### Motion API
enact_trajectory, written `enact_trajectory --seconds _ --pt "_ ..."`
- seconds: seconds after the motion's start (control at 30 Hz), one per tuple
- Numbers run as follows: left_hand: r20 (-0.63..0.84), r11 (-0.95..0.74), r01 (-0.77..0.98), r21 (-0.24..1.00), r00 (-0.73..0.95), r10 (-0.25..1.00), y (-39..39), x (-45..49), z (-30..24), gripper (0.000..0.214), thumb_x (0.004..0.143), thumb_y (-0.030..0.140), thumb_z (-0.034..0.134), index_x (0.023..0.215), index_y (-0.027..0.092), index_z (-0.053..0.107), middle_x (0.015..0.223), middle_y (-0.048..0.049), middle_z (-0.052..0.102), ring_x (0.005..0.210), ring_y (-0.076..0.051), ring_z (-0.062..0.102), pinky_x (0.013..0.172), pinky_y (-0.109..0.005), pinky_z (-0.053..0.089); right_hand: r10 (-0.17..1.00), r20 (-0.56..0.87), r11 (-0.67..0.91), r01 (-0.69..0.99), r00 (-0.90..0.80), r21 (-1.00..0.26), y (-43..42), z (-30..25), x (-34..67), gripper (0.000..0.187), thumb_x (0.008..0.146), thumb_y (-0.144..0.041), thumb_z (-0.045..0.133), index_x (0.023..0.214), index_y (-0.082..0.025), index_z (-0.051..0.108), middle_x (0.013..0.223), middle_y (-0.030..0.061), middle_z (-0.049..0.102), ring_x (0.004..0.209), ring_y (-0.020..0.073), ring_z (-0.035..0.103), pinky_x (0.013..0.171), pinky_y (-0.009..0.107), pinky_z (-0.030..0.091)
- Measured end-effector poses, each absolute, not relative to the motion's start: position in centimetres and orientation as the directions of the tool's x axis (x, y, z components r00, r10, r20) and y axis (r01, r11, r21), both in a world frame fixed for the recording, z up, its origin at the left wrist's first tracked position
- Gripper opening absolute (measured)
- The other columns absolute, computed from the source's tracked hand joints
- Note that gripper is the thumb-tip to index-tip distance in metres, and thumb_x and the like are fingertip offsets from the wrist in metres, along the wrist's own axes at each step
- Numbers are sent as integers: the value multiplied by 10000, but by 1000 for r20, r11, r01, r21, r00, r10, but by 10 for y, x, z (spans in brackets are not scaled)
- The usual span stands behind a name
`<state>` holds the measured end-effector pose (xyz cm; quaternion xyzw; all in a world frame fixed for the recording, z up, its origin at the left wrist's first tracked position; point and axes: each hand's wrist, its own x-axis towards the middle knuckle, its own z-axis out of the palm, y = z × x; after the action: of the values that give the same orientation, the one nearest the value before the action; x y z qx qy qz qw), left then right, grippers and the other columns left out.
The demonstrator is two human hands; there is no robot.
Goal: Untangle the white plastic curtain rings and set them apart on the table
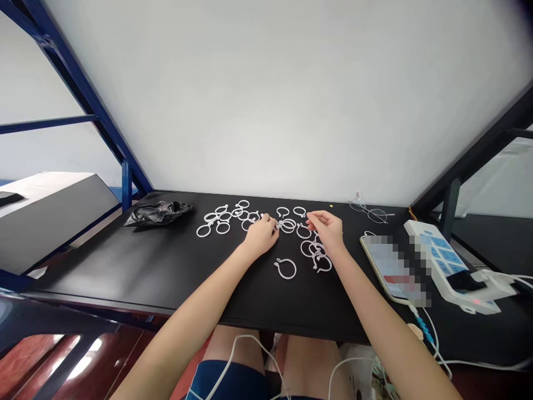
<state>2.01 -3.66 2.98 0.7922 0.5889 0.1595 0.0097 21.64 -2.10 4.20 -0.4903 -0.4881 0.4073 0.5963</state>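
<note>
Many white curtain rings, each with a small clasp, lie spread over the black tabletop. My left hand (262, 234) rests on the table with curled fingers, its fingertips at the clasp end of a small overlapping stack of rings (288, 226). To the right, my right hand (328, 226) is raised slightly with thumb and fingers pinched together; whatever is between them is too small to make out. Beneath and beside it lies a tangled group of rings (308, 248). One opened ring (287, 276) lies alone nearer the front edge. Another cluster of rings (223, 216) is left of my left hand.
A crumpled black plastic bag (160, 213) lies at the left. Eyeglasses (370, 211) sit at the back right. A charging phone (389, 269) and a white power strip (441, 255) with cables are on the right. Blue and black frame posts flank the table; a wall stands behind.
</note>
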Motion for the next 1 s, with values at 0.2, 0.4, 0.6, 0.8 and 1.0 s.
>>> enact_trajectory --seconds 0.2,0.4,0.6,0.8,1.0 --pt "266 -425 886 187 370 890 -37 23 27 160 900 197 421 932 200 578 974 -41 574 829 -165 599 646 -256 451 969 189 193 -12 156 -981 -20 37 215 322 623 -434 778 743 -153 677 609 22 660 506 115 587 529 257 515" --pt "322 -426 888 173 358 876 -42 32 25 131 897 190 438 915 199 567 948 -52 578 870 -185 577 651 -259 452 974 195 195 16 117 -981 -21 35 212 332 637 -450 770 752 -152 678 609 24 657 503 120 589 531 262 515" --pt "447 -439 837 328 272 852 -36 26 27 52 861 187 505 821 199 536 883 -26 560 827 -160 559 627 -244 436 974 189 188 23 124 -982 -22 35 211 335 634 -448 767 749 -148 672 604 30 654 504 127 583 537 275 521" --pt "548 -512 732 450 227 805 -25 17 21 201 817 248 623 704 184 470 723 23 469 617 -102 472 566 -229 390 976 181 183 -2 125 -983 -21 33 210 334 628 -442 772 742 -148 661 599 23 646 501 118 575 529 264 512" --pt "748 -695 607 386 236 621 -28 21 23 391 886 283 544 576 183 327 649 24 396 559 -84 391 538 -227 371 978 207 207 -9 -8 -978 -29 42 205 324 686 -444 744 832 -161 688 666 30 669 552 124 597 556 273 529"
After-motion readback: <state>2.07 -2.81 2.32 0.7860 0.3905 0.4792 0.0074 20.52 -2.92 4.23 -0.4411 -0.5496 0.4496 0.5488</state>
